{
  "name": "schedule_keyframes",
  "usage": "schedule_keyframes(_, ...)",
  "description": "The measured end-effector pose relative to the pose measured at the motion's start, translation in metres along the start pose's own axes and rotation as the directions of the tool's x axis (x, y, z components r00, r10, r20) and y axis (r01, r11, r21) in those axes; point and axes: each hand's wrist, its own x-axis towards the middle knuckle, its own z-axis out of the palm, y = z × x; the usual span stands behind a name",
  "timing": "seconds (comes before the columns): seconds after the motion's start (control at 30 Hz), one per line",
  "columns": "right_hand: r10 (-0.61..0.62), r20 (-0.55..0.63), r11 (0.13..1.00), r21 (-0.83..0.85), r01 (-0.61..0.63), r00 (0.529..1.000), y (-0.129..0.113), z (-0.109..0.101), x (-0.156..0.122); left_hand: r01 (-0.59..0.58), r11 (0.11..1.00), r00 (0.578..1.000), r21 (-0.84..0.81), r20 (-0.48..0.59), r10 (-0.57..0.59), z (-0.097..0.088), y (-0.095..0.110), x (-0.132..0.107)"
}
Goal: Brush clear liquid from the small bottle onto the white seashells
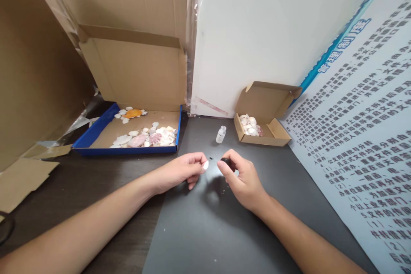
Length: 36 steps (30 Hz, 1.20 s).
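Nearest in, both forearms lie across the near edge of the table [105, 188] and meet over the dark grey mat [199, 231]. The left hand [184, 172] is curled, thumb and forefinger pinched shut on a small white shell [206, 165] that pokes out at the fingertips; the right hand [245, 182] faces it, fingers closed round a small black cap [224, 162]; whether anything hangs under that cap I cannot tell. Shell and cap sit just apart, above the middle of the mat.

The shell looks very light, stiff and thin, likely brittle at the rim and smooth enough to slip; a gentle pinch on opposite edges, not a squeeze across the face, seems the safe hold. The cap looks hard and slick; its sides are the place to grip.

Further out, a small clear bottle [221, 134] stands upright near the mat's far edge; it looks light and easy to tip. Just right of it is a small cardboard box [276, 137], lid thrown back, with a heap of shells [249, 125] inside. At the table's far left a blue tray [93, 139] holds scattered pale shells [150, 138], with an orange shell [133, 113] at its far side. A white board [272, 30] stands behind; a printed poster [369, 137] leans along the right edge.
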Motion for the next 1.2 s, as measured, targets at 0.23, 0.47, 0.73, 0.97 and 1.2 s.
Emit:
schedule_keyframes(0.23, -0.066, 0.043, 0.997, 0.043, 0.064, 0.997, -0.0019, -0.0016, -0.0010, -0.006, 1.000, 1.000, -0.007, 0.008, 0.006, -0.0003, -0.0003, 0.0006)
schedule_keyframes(0.47, -0.109, 0.026, 0.993, 0.049, 0.107, 0.994, -0.0010, -0.0010, -0.0015, -0.007, 1.000, 1.000, 0.004, 0.013, 0.007, -0.0005, -0.0009, 0.0016)
schedule_keyframes(0.73, -0.087, 0.023, 0.996, 0.007, 0.087, 0.996, 0.0015, 0.0026, 0.0007, -0.006, 0.995, 1.000, 0.102, 0.008, 0.005, 0.0004, 0.0003, 0.0006)
schedule_keyframes(0.97, -0.065, -0.030, 0.998, 0.005, 0.065, 0.997, -0.0007, 0.0021, -0.0005, 0.003, 0.985, 1.000, 0.173, 0.000, -0.003, 0.0026, 0.0043, -0.0007)
schedule_keyframes(1.2, -0.049, -0.024, 0.999, -0.012, 0.048, 0.999, -0.0010, -0.0002, 0.0000, -0.004, 0.994, 1.000, 0.111, 0.020, 0.002, -0.0001, 0.0003, 0.0004)
